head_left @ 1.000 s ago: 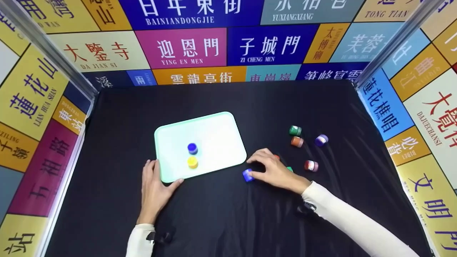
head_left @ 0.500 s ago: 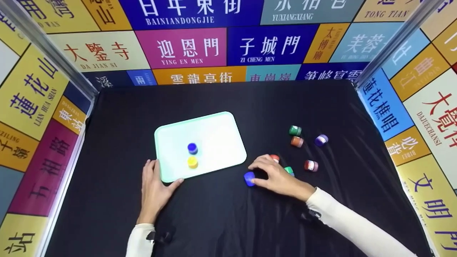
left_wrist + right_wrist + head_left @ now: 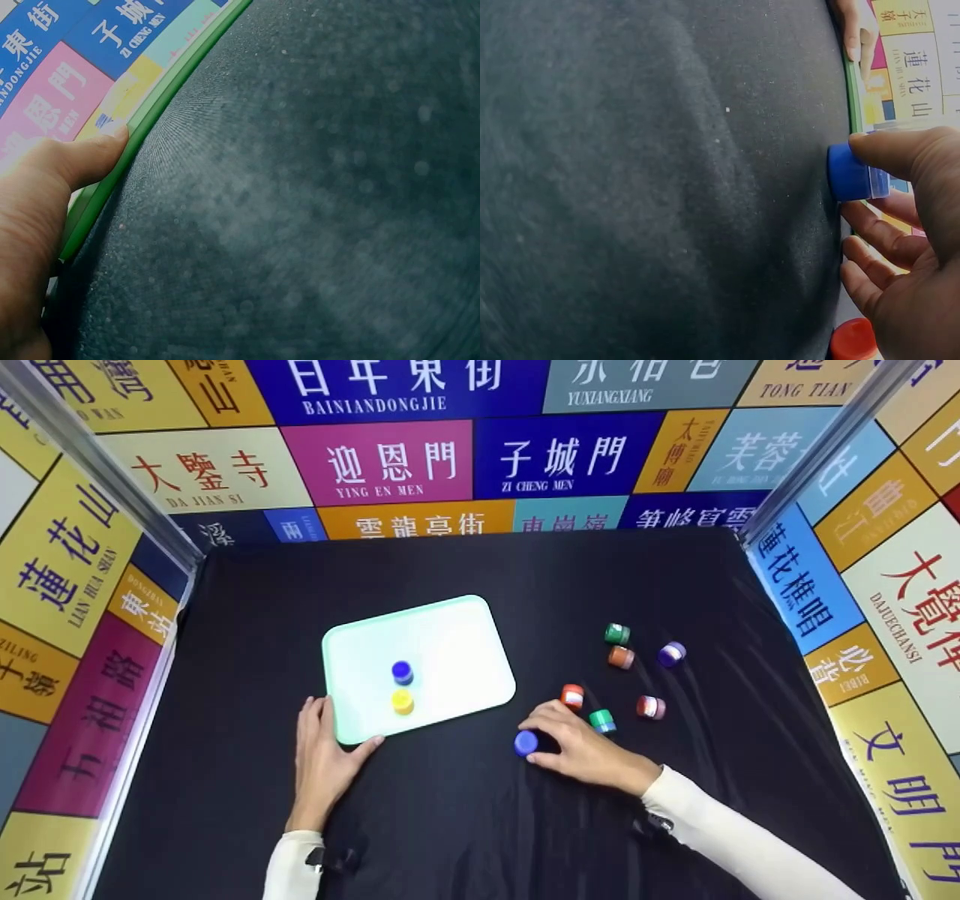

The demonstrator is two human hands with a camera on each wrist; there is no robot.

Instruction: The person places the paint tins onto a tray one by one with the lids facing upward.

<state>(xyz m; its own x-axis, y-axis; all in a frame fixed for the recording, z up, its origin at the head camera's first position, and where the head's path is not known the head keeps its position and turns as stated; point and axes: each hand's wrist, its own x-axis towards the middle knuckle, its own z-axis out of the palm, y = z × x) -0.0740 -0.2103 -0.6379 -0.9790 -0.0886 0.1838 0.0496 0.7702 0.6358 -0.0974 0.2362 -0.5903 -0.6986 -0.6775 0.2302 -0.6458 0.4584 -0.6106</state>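
In the head view, my right hand holds a small blue paint jar between thumb and fingers, just off the near right corner of a pale green tray. The right wrist view shows the thumb on one side of this blue jar and fingers on the other. My left hand lies at the tray's near left corner, fingers fairly straight along the left side. Its thumb touches the green rim in the left wrist view. On the tray stand a dark blue jar and a yellow jar.
Beyond my right hand lie a red-orange jar and a light green jar. Farther right are a dark green jar, an orange-brown jar, a purple jar and a dark red jar. Printed panels enclose the black cloth.
My right hand has moved slightly toward me with the blue jar, which has turned so its round end faces the head camera. The red-orange and light green jars are more exposed. My left hand stays.
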